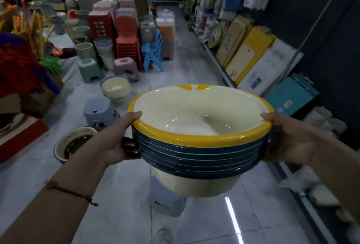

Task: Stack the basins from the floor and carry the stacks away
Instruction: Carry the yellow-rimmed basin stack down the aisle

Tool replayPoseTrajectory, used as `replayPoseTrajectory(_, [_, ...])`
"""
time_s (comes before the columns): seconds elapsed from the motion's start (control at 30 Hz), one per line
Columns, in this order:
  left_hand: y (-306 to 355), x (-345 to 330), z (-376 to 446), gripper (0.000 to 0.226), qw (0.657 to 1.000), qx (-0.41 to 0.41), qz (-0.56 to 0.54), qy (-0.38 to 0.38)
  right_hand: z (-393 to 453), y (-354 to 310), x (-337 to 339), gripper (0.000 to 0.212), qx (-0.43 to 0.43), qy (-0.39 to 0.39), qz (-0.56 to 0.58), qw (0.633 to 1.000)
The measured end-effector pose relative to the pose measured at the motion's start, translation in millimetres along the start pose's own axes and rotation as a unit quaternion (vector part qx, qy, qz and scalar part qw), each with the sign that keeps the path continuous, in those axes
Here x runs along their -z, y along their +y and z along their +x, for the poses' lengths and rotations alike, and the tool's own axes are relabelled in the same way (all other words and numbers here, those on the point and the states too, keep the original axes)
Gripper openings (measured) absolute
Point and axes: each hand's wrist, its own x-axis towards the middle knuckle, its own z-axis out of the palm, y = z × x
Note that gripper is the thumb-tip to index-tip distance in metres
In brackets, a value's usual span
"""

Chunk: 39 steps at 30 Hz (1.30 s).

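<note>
A stack of basins point(200, 140) fills the centre of the frame, lifted clear of the tiled floor point(120, 195). The top basin has a yellow rim and a cream inside; below it several dark blue rims sit nested close together, and the cream underside of the lowest basin shows at the bottom.

The left hand point(118, 142) comes in from the lower left, its grip clasped on the stack's left side: thumb over the yellow rim, fingers curled under the blue rims. A thin red cord bracelet point(72, 193) circles that wrist. The right hand point(286, 136) comes in from the right edge, its grip likewise closed on the right side of the stack, thumb on the rim, fingers behind and mostly hidden.

Left of centre, on the floor, a second small stack of cream basins point(116, 90) stands near a grey-blue stool point(100, 113). In the lower left a single basin with dark liquid in it point(75, 143) sits on the floor, just beside the left forearm in the view. Stacked red chairs point(127, 43) and blue chairs point(153, 51) stand in the upper middle. Shelves with packaged goods point(251, 53) run along the right.
</note>
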Motion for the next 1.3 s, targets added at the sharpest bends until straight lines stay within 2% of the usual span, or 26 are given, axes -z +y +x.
replayPoseTrajectory(0.1, [25.7, -3.8, 38.1, 0.078, 1.000, 0.005, -0.004, -0.005, 34.4, -27.0, -15.9, 0.062, -0.005, 0.016, 0.016, 1.000])
replayPoseTrajectory(0.23, [58.0, -17.6, 82.0, 0.065, 1.000, 0.006, -0.004, -0.002, 69.6, -57.1, -24.9, 0.033, -0.010, 0.027, 0.028, 0.999])
replayPoseTrajectory(0.43, [95.5, -58.6, 135.0, 0.067, 0.999, 0.018, 0.010, -0.028, 109.7, -103.0, -3.8, 0.028, -0.010, 0.042, 0.025, 0.999])
replayPoseTrajectory(0.5, [104.1, -81.7, 152.7, 0.064, 0.999, 0.022, 0.014, -0.031, 130.1, -118.3, 11.1, 0.027, -0.014, 0.048, 0.028, 0.998])
replayPoseTrajectory(0.57, [112.7, -108.5, 173.0, 0.065, 0.999, 0.026, 0.018, -0.028, 156.0, -135.3, 32.0, 0.035, -0.021, 0.046, 0.028, 0.998])
replayPoseTrajectory(0.63, [122.1, -141.0, 195.8, 0.071, 0.999, 0.030, 0.025, -0.027, 185.2, -154.5, 57.7, 0.047, -0.028, 0.050, 0.028, 0.998])
replayPoseTrajectory(0.73, [133.8, -197.3, 233.5, 0.082, 0.999, 0.031, 0.033, -0.022, 228.1, -187.5, 100.2, 0.038, -0.036, 0.053, 0.036, 0.997])
replayPoseTrajectory(0.87, [151.6, -275.6, 281.8, 0.093, 0.998, 0.044, 0.028, -0.021, 277.4, -242.6, 160.3, 0.050, -0.050, 0.051, 0.039, 0.997])
replayPoseTrajectory(1.03, [181.4, -343.2, 320.7, 0.071, 0.997, 0.077, -0.021, -0.021, 322.4, -326.6, 193.6, 0.044, -0.052, 0.055, 0.007, 0.997])
replayPoseTrajectory(1.1, [196.5, -359.0, 336.4, 0.069, 0.995, 0.084, -0.045, -0.020, 341.4, -355.8, 195.0, 0.039, -0.050, 0.052, -0.003, 0.997])
replayPoseTrajectory(1.17, [210.9, -363.8, 356.3, 0.086, 0.993, 0.090, -0.070, -0.018, 362.2, -379.0, 191.5, 0.034, -0.049, 0.044, -0.016, 0.998])
replayPoseTrajectory(1.23, [225.4, -363.5, 381.8, 0.117, 0.990, 0.097, -0.097, -0.013, 387.2, -402.7, 183.7, 0.033, -0.045, 0.036, -0.034, 0.998])
replayPoseTrajectory(1.3, [242.0, -362.9, 407.6, 0.120, 0.987, 0.108, -0.114, -0.016, 414.8, -426.2, 172.3, 0.039, -0.042, 0.032, -0.049, 0.997])
